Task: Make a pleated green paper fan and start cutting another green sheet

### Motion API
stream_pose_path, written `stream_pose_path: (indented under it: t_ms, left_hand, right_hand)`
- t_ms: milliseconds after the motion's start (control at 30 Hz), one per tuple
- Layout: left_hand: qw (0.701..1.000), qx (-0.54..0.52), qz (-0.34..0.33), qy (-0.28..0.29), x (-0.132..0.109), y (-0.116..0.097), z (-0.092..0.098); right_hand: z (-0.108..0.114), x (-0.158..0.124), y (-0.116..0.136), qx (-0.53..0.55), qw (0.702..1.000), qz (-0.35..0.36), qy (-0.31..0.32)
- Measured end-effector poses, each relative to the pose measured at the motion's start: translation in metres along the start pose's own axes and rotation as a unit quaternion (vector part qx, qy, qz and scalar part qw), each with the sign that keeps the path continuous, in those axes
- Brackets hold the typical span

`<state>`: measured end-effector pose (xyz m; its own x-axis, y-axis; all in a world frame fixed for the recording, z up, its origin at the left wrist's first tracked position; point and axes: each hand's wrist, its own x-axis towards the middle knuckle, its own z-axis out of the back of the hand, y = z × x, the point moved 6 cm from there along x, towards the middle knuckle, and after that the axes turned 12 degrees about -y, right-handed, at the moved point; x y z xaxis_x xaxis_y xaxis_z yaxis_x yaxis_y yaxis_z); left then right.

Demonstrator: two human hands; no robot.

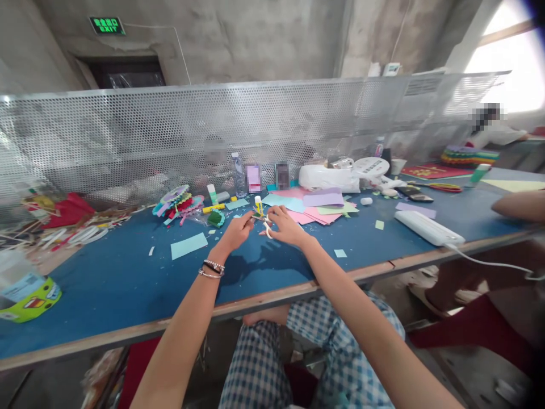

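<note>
Over the blue tabletop, my right hand is closed around a pair of scissors with cream-coloured handle loops. The blades point left towards my left hand, whose fingers are pinched together close to the tips. Whatever small piece sits between those fingers is too small to make out. Just behind both hands stands a yellow glue stick with a white cap. A dark green paper piece lies to the left of my left hand, and a light blue paper strip lies nearer to me.
Stacked coloured sheets and a white plastic bag lie behind my right hand. Paper flowers sit at left. A white power strip rests at right, near another person's arm. A perforated metal divider runs behind.
</note>
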<state>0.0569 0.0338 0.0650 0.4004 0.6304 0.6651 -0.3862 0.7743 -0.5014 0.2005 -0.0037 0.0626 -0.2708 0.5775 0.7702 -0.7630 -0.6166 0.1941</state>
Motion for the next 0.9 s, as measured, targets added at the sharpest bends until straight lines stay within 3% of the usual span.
stream_pose_path:
  t_ms: [333, 900]
  left_hand:
    - [1.0, -0.02, 0.004, 0.017, 0.001, -0.002, 0.002]
    - [0.999, -0.034, 0.029, 0.028, 0.003, 0.007, 0.002]
  right_hand:
    - [-0.005, -0.002, 0.003, 0.029, 0.999, 0.035, 0.026]
    - [-0.014, -0.005, -0.005, 0.05, 0.998, 0.003, 0.04]
